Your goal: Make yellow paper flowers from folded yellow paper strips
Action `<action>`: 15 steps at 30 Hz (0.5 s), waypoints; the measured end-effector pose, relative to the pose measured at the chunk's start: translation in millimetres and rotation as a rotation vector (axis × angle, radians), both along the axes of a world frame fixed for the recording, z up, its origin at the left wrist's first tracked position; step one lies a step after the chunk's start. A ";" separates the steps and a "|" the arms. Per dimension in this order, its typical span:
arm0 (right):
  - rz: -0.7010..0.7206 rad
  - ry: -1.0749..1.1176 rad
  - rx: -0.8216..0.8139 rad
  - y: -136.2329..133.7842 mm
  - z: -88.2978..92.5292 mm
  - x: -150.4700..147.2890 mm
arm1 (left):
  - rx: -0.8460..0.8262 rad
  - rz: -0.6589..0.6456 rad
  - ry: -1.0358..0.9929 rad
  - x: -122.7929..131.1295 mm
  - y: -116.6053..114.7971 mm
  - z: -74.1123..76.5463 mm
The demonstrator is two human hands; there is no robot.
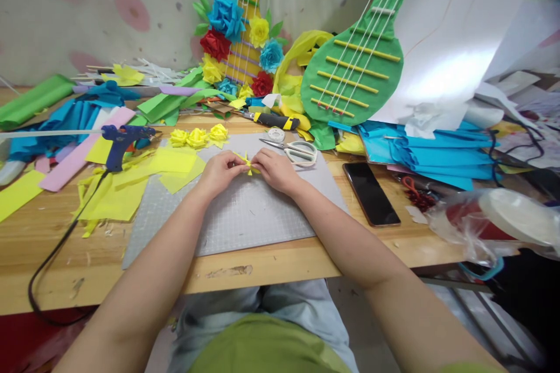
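Observation:
A small yellow paper flower (249, 164) is pinched between my two hands over the grey cutting mat (258, 215). My left hand (224, 170) grips its left side with thumb and fingertips. On the opposite side, my right hand (275, 169) holds it the same way, and the fingers partly cover the petals. Just behind the hands, three finished yellow paper roses (196, 138) sit in a row. Scissors with pale handles (301, 153) lie beside my right hand, with a small white roll (276, 134) behind them. Yellow paper sheets (168, 160) overlap the mat's left edge.
A blue glue gun (119, 145) stands at the left, its cord hanging over the front edge. A phone (371, 193) lies to the right, near a plastic-wrapped tub (516, 215). Behind are a utility knife (275, 120), a green paper instrument (354, 76) and a flower-decorated yellow one (245, 52).

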State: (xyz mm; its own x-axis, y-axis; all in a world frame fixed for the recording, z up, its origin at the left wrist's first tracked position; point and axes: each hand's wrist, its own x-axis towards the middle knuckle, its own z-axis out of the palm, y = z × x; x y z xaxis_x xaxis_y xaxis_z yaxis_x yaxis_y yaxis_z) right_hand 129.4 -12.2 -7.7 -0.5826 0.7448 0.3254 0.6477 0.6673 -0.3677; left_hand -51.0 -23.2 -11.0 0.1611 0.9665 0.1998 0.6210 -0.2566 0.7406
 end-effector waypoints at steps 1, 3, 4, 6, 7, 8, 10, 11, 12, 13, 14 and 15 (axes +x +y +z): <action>0.002 -0.003 -0.005 0.1 0.1 -0.2 | 0.010 -0.012 0.010 -0.6 0.2 0.1; 0.009 -0.005 -0.019 -0.1 0.6 -0.3 | 0.028 -0.037 0.042 -1.8 0.7 0.7; 0.014 -0.002 -0.025 -0.4 1.0 -0.2 | 0.035 -0.048 0.061 -2.3 0.9 0.9; 0.028 0.010 -0.033 -1.5 2.0 0.2 | 0.049 -0.064 0.098 -3.1 1.6 1.3; 0.032 0.017 -0.033 -2.1 2.5 0.5 | 0.053 -0.067 0.114 -3.3 1.8 1.5; 0.032 0.025 -0.030 -2.7 2.9 0.6 | 0.056 -0.069 0.128 -3.2 1.8 1.7; 0.023 0.033 -0.026 -3.4 3.2 0.8 | 0.058 -0.071 0.150 -2.5 1.2 2.6; 0.017 0.034 -0.024 -3.5 3.1 0.7 | 0.058 -0.068 0.158 -2.0 0.6 3.2; 0.012 0.035 -0.024 -3.3 2.8 0.5 | 0.059 -0.065 0.163 -1.3 -0.3 4.0; 0.010 0.037 -0.024 -2.9 2.5 0.3 | 0.062 -0.060 0.164 -0.7 -1.2 4.8; 0.009 0.039 -0.025 -2.4 2.0 0.1 | 0.065 -0.055 0.161 -0.2 -2.0 5.5; 0.010 0.044 -0.026 -1.8 1.6 0.0 | 0.066 -0.051 0.155 0.1 -2.8 6.0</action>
State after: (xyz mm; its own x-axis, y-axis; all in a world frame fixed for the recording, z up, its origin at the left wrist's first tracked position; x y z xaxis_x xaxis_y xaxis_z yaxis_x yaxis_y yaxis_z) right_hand 129.4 -14.0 -6.1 -0.5756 0.7476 0.3313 0.6241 0.6635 -0.4127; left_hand -50.9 -25.9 -5.0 0.2430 0.9419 0.2320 0.7112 -0.3356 0.6177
